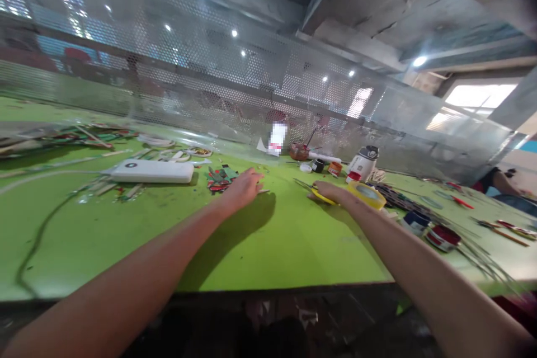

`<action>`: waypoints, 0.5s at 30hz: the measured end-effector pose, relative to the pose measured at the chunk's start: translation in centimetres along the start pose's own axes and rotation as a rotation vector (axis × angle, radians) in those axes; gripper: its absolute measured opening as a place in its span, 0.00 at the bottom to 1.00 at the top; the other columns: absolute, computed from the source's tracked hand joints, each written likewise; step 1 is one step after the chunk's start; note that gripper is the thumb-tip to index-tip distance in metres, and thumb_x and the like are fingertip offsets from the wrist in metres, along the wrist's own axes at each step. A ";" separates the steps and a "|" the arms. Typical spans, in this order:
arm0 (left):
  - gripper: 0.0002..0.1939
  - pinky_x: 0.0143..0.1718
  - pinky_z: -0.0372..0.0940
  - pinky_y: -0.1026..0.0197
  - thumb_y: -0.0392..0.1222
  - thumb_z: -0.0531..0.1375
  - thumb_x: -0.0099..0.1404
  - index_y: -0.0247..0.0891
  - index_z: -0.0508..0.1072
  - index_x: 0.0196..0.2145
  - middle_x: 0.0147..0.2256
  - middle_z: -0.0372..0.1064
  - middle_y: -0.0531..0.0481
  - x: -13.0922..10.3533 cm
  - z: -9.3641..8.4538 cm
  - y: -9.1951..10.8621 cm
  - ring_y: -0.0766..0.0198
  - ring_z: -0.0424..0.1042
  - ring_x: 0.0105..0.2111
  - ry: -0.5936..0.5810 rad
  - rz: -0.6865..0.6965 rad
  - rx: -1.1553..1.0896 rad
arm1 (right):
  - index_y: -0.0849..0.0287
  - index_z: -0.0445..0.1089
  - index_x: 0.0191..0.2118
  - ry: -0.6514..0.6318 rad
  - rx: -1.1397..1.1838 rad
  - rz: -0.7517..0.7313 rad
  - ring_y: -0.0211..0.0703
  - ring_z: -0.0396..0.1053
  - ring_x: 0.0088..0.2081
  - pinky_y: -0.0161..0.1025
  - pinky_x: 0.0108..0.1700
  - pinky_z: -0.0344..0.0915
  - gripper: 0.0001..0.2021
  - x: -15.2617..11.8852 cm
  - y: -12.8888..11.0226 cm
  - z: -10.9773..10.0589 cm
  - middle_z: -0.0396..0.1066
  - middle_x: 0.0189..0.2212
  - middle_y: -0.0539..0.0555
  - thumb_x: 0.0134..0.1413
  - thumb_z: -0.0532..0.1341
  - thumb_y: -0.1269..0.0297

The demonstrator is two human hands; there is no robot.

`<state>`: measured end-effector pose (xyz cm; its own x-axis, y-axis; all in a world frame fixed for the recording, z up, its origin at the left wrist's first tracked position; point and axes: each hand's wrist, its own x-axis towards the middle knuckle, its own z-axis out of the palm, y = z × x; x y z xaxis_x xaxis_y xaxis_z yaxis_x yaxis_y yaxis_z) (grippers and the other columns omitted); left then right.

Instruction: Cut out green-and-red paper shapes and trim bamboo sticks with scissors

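Note:
On the green table, my left hand [244, 187] is just right of a small heap of green and red cut pieces [221, 178]. Its fingers look stretched out and slightly apart, and I make out nothing held in them. A thin pale stick end shows beside its fingertips. My right hand [329, 191] is closed around a pair of yellow-handled scissors [322, 197]. The blades point away to the upper left, low over the tabletop. Right by that wrist lies a roll of yellow tape [366, 196].
A white power strip [153, 171] with a cable lies left, among thin sticks. Behind stand small paint jars [334, 168] and a white bottle [363, 164]. Dark blue [415, 221] and red jars [443, 237] are at right. A perforated screen [201, 67] borders the far edge.

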<state>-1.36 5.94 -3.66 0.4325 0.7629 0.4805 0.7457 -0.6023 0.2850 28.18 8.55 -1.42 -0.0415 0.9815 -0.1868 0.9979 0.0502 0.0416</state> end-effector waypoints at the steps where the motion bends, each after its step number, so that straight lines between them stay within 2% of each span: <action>1: 0.15 0.46 0.61 0.57 0.33 0.52 0.62 0.29 0.71 0.45 0.42 0.68 0.37 -0.1 0.2 0.0 0.56 0.68 0.42 -0.048 0.024 0.017 | 0.61 0.65 0.50 0.015 -0.007 -0.002 0.45 0.68 0.44 0.48 0.45 0.67 0.15 -0.1 0.0 0.2 0.66 0.47 0.57 0.59 0.57 0.60; 4: 0.18 0.46 0.60 0.58 0.26 0.49 0.59 0.27 0.70 0.45 0.44 0.66 0.35 -0.2 0.4 0.0 0.56 0.67 0.43 -0.163 0.044 0.074 | 0.61 0.64 0.51 0.056 -0.003 -0.015 0.45 0.68 0.45 0.48 0.45 0.67 0.16 -0.7 -0.2 0.6 0.66 0.48 0.57 0.59 0.57 0.60; 7: 0.21 0.46 0.60 0.58 0.24 0.47 0.59 0.29 0.69 0.46 0.44 0.66 0.36 -0.4 0.2 0.1 0.58 0.67 0.44 -0.173 0.065 0.086 | 0.60 0.62 0.53 0.080 0.009 -0.027 0.47 0.67 0.46 0.49 0.47 0.66 0.18 -1.4 -0.2 0.5 0.64 0.50 0.58 0.60 0.57 0.59; 10: 0.17 0.46 0.60 0.58 0.32 0.51 0.61 0.32 0.70 0.47 0.43 0.67 0.39 -0.6 0.2 0.7 0.57 0.67 0.43 -0.166 0.109 0.090 | 0.60 0.62 0.53 0.068 0.004 -0.019 0.47 0.66 0.47 0.50 0.47 0.66 0.18 -2.0 -0.3 0.0 0.64 0.51 0.58 0.60 0.57 0.59; 13: 0.16 0.45 0.61 0.57 0.44 0.53 0.63 0.34 0.73 0.44 0.41 0.68 0.40 -0.5 0.6 1.3 0.56 0.68 0.40 -0.241 0.176 0.098 | 0.60 0.64 0.51 0.012 -0.016 0.008 0.45 0.68 0.45 0.48 0.45 0.67 0.16 -2.2 -0.6 -0.5 0.65 0.49 0.57 0.60 0.57 0.60; 15: 0.17 0.45 0.61 0.57 0.46 0.52 0.64 0.35 0.74 0.42 0.40 0.69 0.41 -0.1 0.9 1.4 0.57 0.68 0.40 -0.307 0.216 0.105 | 0.61 0.65 0.49 -0.038 -0.028 0.029 0.44 0.68 0.43 0.46 0.44 0.68 0.14 -2.0 -0.8 -0.9 0.67 0.47 0.56 0.60 0.57 0.60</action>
<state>0.06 5.19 -4.03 0.7049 0.6656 0.2451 0.6618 -0.7415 0.1104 27.39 6.70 -0.17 -0.0102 0.9749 -0.2223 0.9968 0.0276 0.0749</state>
